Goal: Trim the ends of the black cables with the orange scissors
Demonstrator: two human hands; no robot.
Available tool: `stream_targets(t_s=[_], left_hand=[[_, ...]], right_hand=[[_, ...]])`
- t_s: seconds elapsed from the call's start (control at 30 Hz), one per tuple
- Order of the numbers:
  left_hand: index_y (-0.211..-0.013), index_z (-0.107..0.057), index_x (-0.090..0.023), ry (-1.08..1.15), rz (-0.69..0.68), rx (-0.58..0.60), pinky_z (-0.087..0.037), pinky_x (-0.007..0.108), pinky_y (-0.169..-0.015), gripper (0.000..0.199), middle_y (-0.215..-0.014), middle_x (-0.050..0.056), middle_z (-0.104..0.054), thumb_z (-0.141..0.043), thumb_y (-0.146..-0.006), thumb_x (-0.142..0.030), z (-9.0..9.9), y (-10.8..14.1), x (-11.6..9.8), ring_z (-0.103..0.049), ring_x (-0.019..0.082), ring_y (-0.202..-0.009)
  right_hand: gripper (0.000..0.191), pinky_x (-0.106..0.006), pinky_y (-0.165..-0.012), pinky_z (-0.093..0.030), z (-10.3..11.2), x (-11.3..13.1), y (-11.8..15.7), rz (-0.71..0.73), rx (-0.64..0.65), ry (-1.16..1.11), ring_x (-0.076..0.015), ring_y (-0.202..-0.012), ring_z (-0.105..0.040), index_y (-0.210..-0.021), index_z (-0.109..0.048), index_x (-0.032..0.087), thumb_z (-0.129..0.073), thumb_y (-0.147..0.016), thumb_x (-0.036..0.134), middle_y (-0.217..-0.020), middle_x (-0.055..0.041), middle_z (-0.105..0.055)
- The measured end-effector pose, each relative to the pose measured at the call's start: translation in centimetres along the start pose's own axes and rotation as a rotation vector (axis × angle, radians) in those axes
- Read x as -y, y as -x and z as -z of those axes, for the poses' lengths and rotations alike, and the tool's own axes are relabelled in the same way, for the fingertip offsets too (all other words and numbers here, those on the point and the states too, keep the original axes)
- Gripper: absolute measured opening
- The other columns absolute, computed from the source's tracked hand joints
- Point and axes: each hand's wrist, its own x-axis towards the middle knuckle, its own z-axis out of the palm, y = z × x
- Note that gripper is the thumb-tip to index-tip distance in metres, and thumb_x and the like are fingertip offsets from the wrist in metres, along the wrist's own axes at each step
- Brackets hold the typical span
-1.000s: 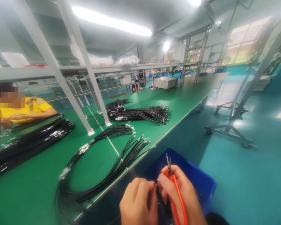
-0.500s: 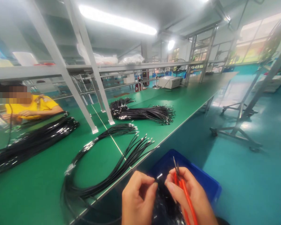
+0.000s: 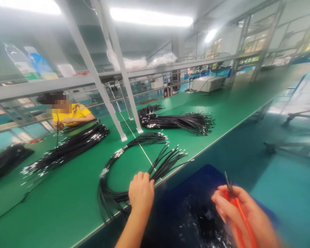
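Note:
My left hand [image 3: 141, 191] reaches over the bench edge, its fingers curled round a curved bundle of black cables [image 3: 167, 165] with pale tips. Its fingertips are partly hidden behind the hand. A clear wrap binds the bundle further back on its curve. My right hand [image 3: 255, 217] is closed on slim-jawed pliers with red handles [image 3: 244, 218], the dark jaws pointing up. It hangs off the bench, above a blue bin [image 3: 209, 172] that holds dark pieces with shiny bits, too blurred to name.
The green bench [image 3: 74, 206] runs away to the right. More black cable bundles [image 3: 181, 122] lie behind, with others [image 3: 72, 144] at left. White shelf posts [image 3: 111, 110] rise from the bench. A person in a yellow top [image 3: 77, 113] sits across it. A white box [image 3: 208, 83] stands further back.
My left hand has moved from beside the right hand over the bin to the cable bundle on the bench and closed on it. The pliers stay in my right hand. The view has swung left.

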Motion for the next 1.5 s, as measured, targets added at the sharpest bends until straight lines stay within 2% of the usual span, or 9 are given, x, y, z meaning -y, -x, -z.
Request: stream_targets(t_s=[0.17, 0.3, 0.43, 0.6, 0.77, 1.0, 1.17, 1.33, 1.5], left_hand=[[-0.06, -0.056, -0.022, 0.14, 0.06, 0.056, -0.038, 0.028, -0.061, 0.017, -0.063, -0.002, -0.056, -0.057, -0.076, -0.024, 1.1, -1.7, 2.2, -0.054, 0.018, -0.064], [-0.062, -0.049, -0.022, 0.336, 0.033, 0.095, -0.04, 0.027, -0.058, 0.013, -0.057, -0.004, -0.052, -0.053, -0.072, -0.029, 2.7, -3.0, 2.0, -0.054, 0.018, -0.058], [-0.077, -0.05, -0.022, 0.491, -0.08, 0.159, -0.042, 0.026, -0.059, 0.01, -0.065, -0.005, -0.054, -0.052, -0.07, -0.029, 4.9, -2.8, -2.1, -0.056, 0.017, -0.062], [-0.093, -0.055, -0.024, 0.514, -0.347, 0.293, -0.04, 0.025, -0.059, 0.014, -0.067, -0.004, -0.058, -0.052, -0.079, -0.021, 6.0, 0.8, -9.2, -0.055, 0.015, -0.062], [-0.079, -0.062, -0.021, 0.655, -0.567, 0.308, -0.044, 0.023, -0.063, 0.011, -0.078, 0.002, -0.059, -0.053, -0.083, -0.018, 4.7, 3.4, -10.6, -0.058, 0.016, -0.071], [-0.074, -0.062, -0.017, 1.028, -0.187, 0.621, -0.041, 0.02, -0.052, 0.014, -0.06, -0.002, -0.058, -0.065, -0.077, -0.031, 2.2, 3.7, -7.4, -0.051, 0.012, -0.054], [-0.066, -0.063, -0.015, 1.089, -0.09, 0.594, -0.041, 0.02, -0.058, 0.017, -0.064, 0.0, -0.063, -0.071, -0.071, -0.029, 1.8, 4.3, -7.2, -0.053, 0.012, -0.061], [-0.062, -0.064, -0.014, 1.119, 0.002, 0.519, -0.04, 0.021, -0.056, 0.018, -0.061, 0.001, -0.064, -0.074, -0.066, -0.029, 1.8, 4.8, -7.5, -0.054, 0.013, -0.059], [-0.063, -0.064, -0.015, 1.109, -0.006, 0.595, -0.039, 0.022, -0.055, 0.018, -0.06, 0.0, -0.063, -0.074, -0.067, -0.028, 1.5, 4.6, -7.0, -0.052, 0.013, -0.057]], right_hand=[[0.047, -0.021, -0.047, -0.04, -0.2, -0.7, -0.3, 0.018, 0.069, 0.019, -0.0115, -0.053, -0.05, -0.08, -0.059, 0.021, -0.085, -0.049, 0.044, -0.062, 0.003, -0.063], [0.046, -0.02, -0.046, -0.039, 0.1, -1.1, -0.6, 0.077, 0.058, -0.006, -0.0102, -0.051, -0.049, -0.081, -0.057, 0.021, -0.085, -0.051, 0.043, -0.061, 0.0042, -0.061], [0.041, -0.02, -0.045, -0.037, -0.1, -1.3, -0.4, 0.116, 0.041, -0.036, -0.0086, -0.045, -0.046, -0.082, -0.056, 0.021, -0.081, -0.057, 0.041, -0.054, 0.0068, -0.057], [0.034, -0.021, -0.044, -0.037, -1.1, -0.9, 0.2, 0.132, 0.059, -0.075, -0.009, -0.044, -0.047, -0.083, -0.055, 0.021, -0.078, -0.064, 0.037, -0.054, 0.0074, -0.055], [0.032, -0.02, -0.048, -0.041, -1.6, 0.2, 1.4, 0.14, 0.032, -0.178, -0.0093, -0.05, -0.05, -0.083, -0.056, 0.021, -0.078, -0.062, 0.03, -0.06, 0.0059, -0.06], [0.026, -0.024, -0.059, -0.047, -2.4, 0.4, 2.6, 0.238, 0.056, -0.207, -0.0142, -0.064, -0.059, -0.082, -0.06, 0.023, -0.077, -0.064, 0.028, -0.072, 0.0013, -0.067], [0.024, -0.022, -0.049, -0.044, -2.9, -0.8, 2.1, 0.301, 0.058, -0.27, -0.0115, -0.051, -0.055, -0.076, -0.059, 0.023, -0.077, -0.061, 0.027, -0.064, 0.0028, -0.065], [0.027, -0.023, -0.051, -0.046, -3.2, 0.2, 2.9, 0.2, 0.07, -0.285, -0.0109, -0.05, -0.056, -0.076, -0.057, 0.022, -0.078, -0.06, 0.024, -0.063, 0.0035, -0.065], [0.028, -0.021, -0.051, -0.044, -3.4, 0.9, 3.3, 0.17, 0.057, -0.258, -0.0101, -0.05, -0.056, -0.076, -0.057, 0.022, -0.078, -0.059, 0.021, -0.062, 0.0045, -0.065]])
